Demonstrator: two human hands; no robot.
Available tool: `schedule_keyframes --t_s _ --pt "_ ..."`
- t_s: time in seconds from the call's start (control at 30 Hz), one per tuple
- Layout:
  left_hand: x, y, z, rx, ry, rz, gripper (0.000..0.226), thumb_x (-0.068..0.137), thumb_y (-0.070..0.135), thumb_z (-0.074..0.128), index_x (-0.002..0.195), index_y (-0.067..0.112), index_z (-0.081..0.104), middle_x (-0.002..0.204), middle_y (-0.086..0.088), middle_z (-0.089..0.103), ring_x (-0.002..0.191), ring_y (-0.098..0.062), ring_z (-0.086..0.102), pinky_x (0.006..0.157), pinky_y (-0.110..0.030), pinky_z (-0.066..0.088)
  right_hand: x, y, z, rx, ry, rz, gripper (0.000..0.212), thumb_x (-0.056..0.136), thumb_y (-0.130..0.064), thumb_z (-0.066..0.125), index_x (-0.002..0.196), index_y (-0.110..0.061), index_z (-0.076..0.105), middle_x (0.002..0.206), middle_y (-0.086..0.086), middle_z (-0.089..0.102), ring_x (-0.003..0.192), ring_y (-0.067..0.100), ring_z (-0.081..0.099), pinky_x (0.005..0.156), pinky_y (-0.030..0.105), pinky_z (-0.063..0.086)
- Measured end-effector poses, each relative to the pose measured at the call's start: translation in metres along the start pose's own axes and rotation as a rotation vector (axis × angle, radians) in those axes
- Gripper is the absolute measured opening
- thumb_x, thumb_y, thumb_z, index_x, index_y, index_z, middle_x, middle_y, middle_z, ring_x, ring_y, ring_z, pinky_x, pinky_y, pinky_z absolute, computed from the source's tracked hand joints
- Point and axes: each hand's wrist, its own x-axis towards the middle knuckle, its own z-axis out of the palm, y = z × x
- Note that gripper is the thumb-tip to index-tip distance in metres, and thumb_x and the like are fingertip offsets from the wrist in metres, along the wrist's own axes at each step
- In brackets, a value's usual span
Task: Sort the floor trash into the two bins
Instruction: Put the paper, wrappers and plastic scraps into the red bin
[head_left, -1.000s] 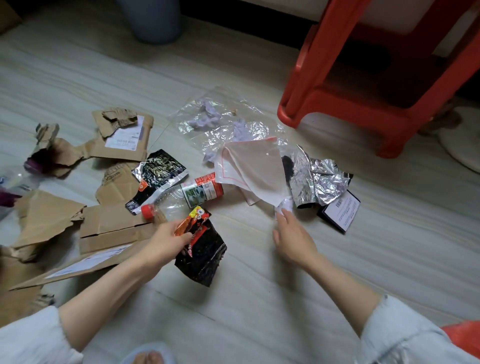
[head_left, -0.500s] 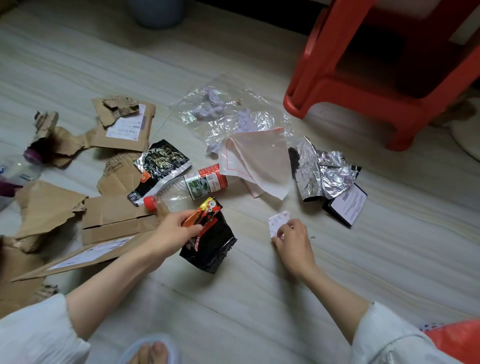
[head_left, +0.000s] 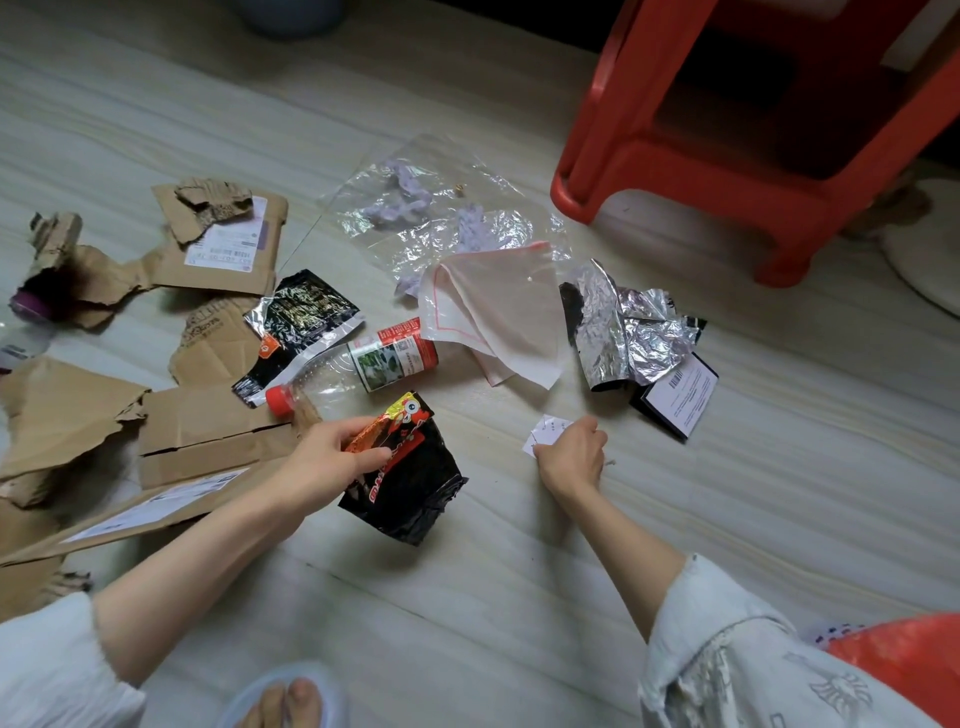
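Observation:
My left hand (head_left: 324, 457) grips the top of a black and red snack wrapper (head_left: 410, 483), held just above the floor. My right hand (head_left: 571, 457) pinches a small white paper scrap (head_left: 545, 431) low over the floor. Behind them lie a clear plastic bottle with a red cap (head_left: 358, 371), a black foil pouch (head_left: 296, 322), a pale plastic bag with red edging (head_left: 498, 312), crumpled silver foil (head_left: 628, 332), a black card with a white label (head_left: 675, 400) and a clear plastic sheet (head_left: 441, 208). Torn cardboard pieces (head_left: 208, 421) cover the left.
A red plastic stool (head_left: 727, 156) stands at the back right. A grey bin base (head_left: 291, 15) shows at the top edge. Something red-orange (head_left: 904, 660) sits at the bottom right corner. My sandalled foot (head_left: 285, 701) is at the bottom. Bare floor lies between my arms.
My right hand picked the white scrap from beside the pale bag and drew it back toward me. My left hand keeps holding the snack wrapper.

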Motion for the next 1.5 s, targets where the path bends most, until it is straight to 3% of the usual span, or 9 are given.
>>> schedule_keyframes --t_s 0.23,0.47,0.63,0.77,0.9,0.97,1.1,1.27,1.5 --pt "0.001 0.000 0.002 0.028 -0.014 0.003 0.026 0.090 0.008 0.057 0.094 0.033 0.064 0.100 -0.015 0.070 0.083 -0.021 0.061 0.076 -0.028 0.042 0.006 0.017 -0.013 -0.056 -0.093 -0.189 0.057 0.083 -0.009 0.057 0.135 -0.016 0.034 0.129 0.016 0.038 0.114 0.036 0.048 0.093 0.034 0.038" --pt "0.003 0.001 0.005 0.020 -0.031 0.000 0.026 0.091 0.007 0.055 0.098 0.031 0.063 0.100 -0.011 0.070 0.088 -0.022 0.064 0.077 -0.026 0.046 0.018 0.021 -0.023 -0.228 -0.100 -0.154 0.057 0.070 -0.024 0.073 0.117 -0.008 0.044 0.126 0.011 0.035 0.120 0.030 0.038 0.087 0.034 0.042" --pt "0.007 0.001 0.012 0.035 -0.035 -0.008 0.030 0.091 0.010 0.056 0.094 0.039 0.063 0.101 -0.011 0.071 0.099 -0.030 0.064 0.088 -0.034 0.046 0.018 0.032 -0.027 -0.215 -0.062 -0.249 0.045 0.079 -0.027 0.067 0.113 -0.005 0.046 0.121 0.011 0.045 0.116 0.030 0.041 0.086 0.035 0.040" --pt "0.008 0.008 0.019 0.008 -0.036 0.006 0.031 0.091 0.008 0.056 0.091 0.038 0.062 0.102 -0.013 0.070 0.091 -0.026 0.063 0.083 -0.032 0.044 0.021 0.045 -0.049 -0.474 0.055 -0.483 0.019 0.086 -0.019 0.057 0.098 -0.005 0.059 0.107 0.015 0.061 0.101 0.034 0.056 0.076 0.036 0.042" --pt "0.005 0.015 0.025 0.003 -0.048 0.028 0.028 0.092 0.008 0.054 0.090 0.034 0.062 0.101 -0.018 0.068 0.081 -0.022 0.057 0.071 -0.029 0.040 0.031 0.059 -0.071 -0.588 0.315 -0.608 0.016 0.060 -0.011 0.083 0.070 -0.006 0.071 0.082 0.013 0.065 0.077 0.034 0.062 0.063 0.038 0.046" --pt "0.003 0.016 0.027 0.005 -0.055 0.033 0.028 0.092 0.007 0.054 0.089 0.034 0.062 0.102 -0.018 0.068 0.081 -0.021 0.057 0.070 -0.027 0.040 0.035 0.064 -0.076 -0.556 0.328 -0.548 0.016 0.067 -0.017 0.080 0.080 -0.009 0.073 0.105 0.016 0.065 0.095 0.037 0.060 0.072 0.041 0.045" --pt "0.001 0.014 0.026 0.028 -0.048 0.028 0.029 0.091 0.007 0.055 0.087 0.035 0.062 0.101 -0.019 0.068 0.083 -0.023 0.059 0.074 -0.031 0.041 0.046 0.071 -0.072 -0.608 0.172 -0.427 0.035 0.096 -0.038 0.044 0.119 -0.017 0.061 0.155 0.014 0.017 0.142 0.030 0.018 0.103 0.042 0.031" --pt "0.005 0.010 0.024 0.019 -0.026 0.015 0.029 0.090 0.005 0.055 0.087 0.033 0.063 0.072 0.003 0.069 0.060 -0.006 0.059 0.059 -0.019 0.042 0.057 0.067 -0.074 -0.576 0.110 -0.334 0.039 0.101 -0.027 0.030 0.133 -0.007 0.043 0.157 0.010 0.007 0.143 0.026 0.014 0.101 0.042 0.036" --pt "0.005 0.021 0.028 -0.014 -0.043 0.022 0.024 0.091 0.006 0.054 0.101 0.025 0.064 0.088 -0.009 0.068 0.069 -0.017 0.055 0.060 -0.025 0.038 0.055 0.079 -0.076 -0.679 0.194 -0.377 0.032 0.096 -0.013 0.038 0.122 -0.001 0.053 0.150 0.011 0.028 0.130 0.028 0.037 0.088 0.039 0.040"
